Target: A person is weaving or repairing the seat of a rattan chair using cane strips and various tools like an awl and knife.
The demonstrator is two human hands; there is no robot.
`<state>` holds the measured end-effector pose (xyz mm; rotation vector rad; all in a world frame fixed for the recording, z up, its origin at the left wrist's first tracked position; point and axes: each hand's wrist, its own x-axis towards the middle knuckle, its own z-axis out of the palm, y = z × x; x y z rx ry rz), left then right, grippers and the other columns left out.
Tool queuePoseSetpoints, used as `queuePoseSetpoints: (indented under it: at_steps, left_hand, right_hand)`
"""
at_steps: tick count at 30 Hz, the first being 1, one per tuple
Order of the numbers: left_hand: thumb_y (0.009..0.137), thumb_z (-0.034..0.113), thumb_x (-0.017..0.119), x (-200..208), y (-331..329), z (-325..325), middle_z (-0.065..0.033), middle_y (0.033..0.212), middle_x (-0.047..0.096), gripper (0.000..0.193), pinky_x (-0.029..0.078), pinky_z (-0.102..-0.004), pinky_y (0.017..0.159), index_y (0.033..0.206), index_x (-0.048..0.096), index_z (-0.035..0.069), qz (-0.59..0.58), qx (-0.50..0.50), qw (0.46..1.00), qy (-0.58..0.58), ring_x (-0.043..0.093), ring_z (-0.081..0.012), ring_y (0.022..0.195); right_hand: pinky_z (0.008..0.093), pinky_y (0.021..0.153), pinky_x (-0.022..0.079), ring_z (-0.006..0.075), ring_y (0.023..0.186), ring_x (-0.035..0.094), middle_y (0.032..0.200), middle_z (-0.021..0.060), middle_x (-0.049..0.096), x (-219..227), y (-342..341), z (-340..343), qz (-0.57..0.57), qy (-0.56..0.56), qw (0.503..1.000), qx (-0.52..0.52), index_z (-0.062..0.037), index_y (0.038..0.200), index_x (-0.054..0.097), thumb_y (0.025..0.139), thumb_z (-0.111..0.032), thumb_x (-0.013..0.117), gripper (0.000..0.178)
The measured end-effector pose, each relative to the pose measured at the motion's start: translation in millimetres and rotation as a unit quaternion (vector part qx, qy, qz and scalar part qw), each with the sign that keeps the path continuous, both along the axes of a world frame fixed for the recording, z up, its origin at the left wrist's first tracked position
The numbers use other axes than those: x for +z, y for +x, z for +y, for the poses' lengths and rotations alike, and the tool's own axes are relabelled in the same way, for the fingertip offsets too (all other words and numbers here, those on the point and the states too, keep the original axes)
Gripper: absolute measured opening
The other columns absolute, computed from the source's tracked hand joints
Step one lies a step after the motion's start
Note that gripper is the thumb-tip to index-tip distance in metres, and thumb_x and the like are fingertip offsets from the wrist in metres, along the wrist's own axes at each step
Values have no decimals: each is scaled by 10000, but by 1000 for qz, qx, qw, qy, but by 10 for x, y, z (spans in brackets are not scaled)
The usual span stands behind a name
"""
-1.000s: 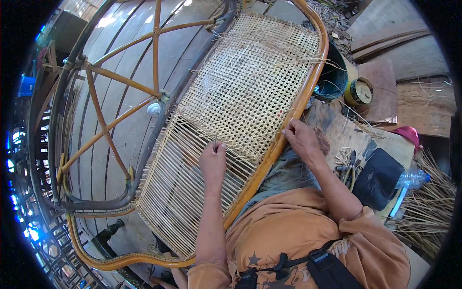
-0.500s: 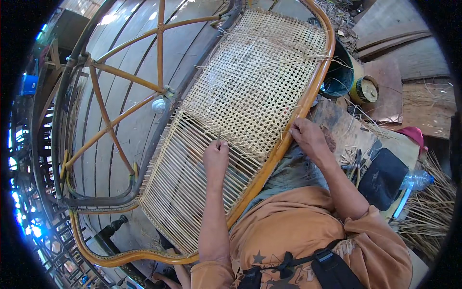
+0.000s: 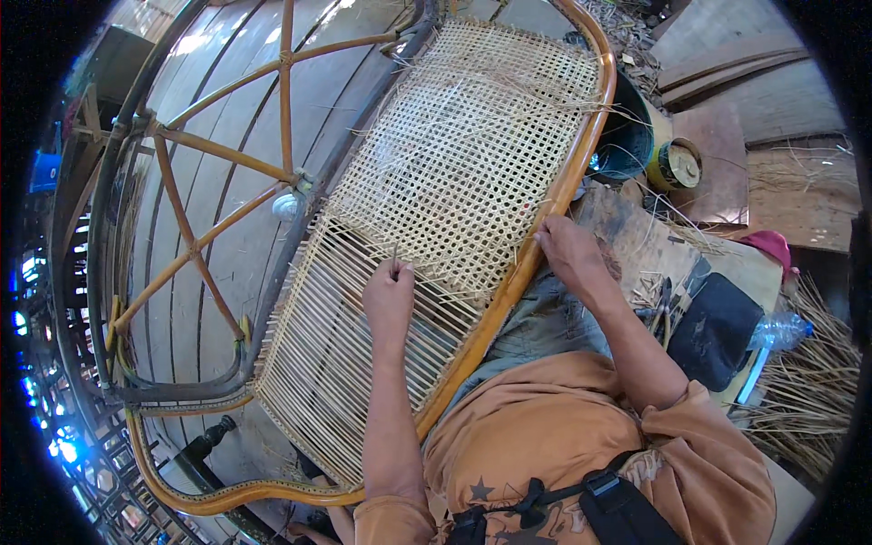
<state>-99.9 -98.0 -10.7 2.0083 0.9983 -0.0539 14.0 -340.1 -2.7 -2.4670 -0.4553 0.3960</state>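
A rattan frame (image 3: pixel 509 313) with a glossy orange-brown pole rim lies tilted across my lap. Its far part carries woven cane webbing (image 3: pixel 454 145) in an open mesh; over the near part run parallel cane strands (image 3: pixel 318 363) with gaps between them. At the border of the two, my left hand (image 3: pixel 389 295) is closed in a pinch, and a thin pointed sliver (image 3: pixel 395 253) sticks up from its fingertips. My right hand (image 3: pixel 574 252) rests against the right rail, its fingers bent together at the webbing's edge. What they grip, if anything, is too small to see.
Left stands a larger rattan frame with crossed poles (image 3: pixel 191 243). A dark bucket (image 3: pixel 627 136), a yellow can (image 3: pixel 677 165), a black flat pad (image 3: pixel 716 327), a plastic bottle (image 3: pixel 779 331) and loose cane strips (image 3: pixel 804 400) lie to the right. Another person's limb shows at the bottom.
The whole view has shifted, so the frame and both hands appear slightly farther left. Both hands keep nearly the same places on the webbing and rail.
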Motion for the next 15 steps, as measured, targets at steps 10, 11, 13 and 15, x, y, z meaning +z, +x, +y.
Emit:
queuePoseSetpoints:
  at_steps: [10,11,13,15]
  left_hand:
    - [821,212,572,253,50,-136,-150,721,621,221,458,-333,628,884,627,7,-28,-18,999,11,595,-230,647]
    - [825,203,572,385,44,-225,-148,731,623,215,457,-323,623,893,629,8,-38,-2,999,-28,597,-218,649]
    - [833,187,575,638,78,-517,-146,721,608,195,452,-314,607,884,622,6,-87,-75,992,-48,571,-183,622]
    - [832,186,576,849,165,-745,-146,713,603,191,451,-317,603,881,619,6,-91,-103,988,-71,561,-179,611]
  right_hand:
    - [445,680,448,386,774,567,795,205,574,283,59,-49,-139,62,988,-16,-1,886,544,865,-151,546,152]
    - [447,698,453,394,794,565,803,204,575,435,44,-49,-268,108,957,-34,-11,917,550,864,-147,537,147]
    - [433,703,457,381,793,571,804,191,578,724,3,21,-277,156,948,10,-9,925,560,863,-142,542,148]
    - [420,708,462,368,792,577,804,178,581,811,-65,103,-285,204,935,55,-8,934,570,862,-138,548,150]
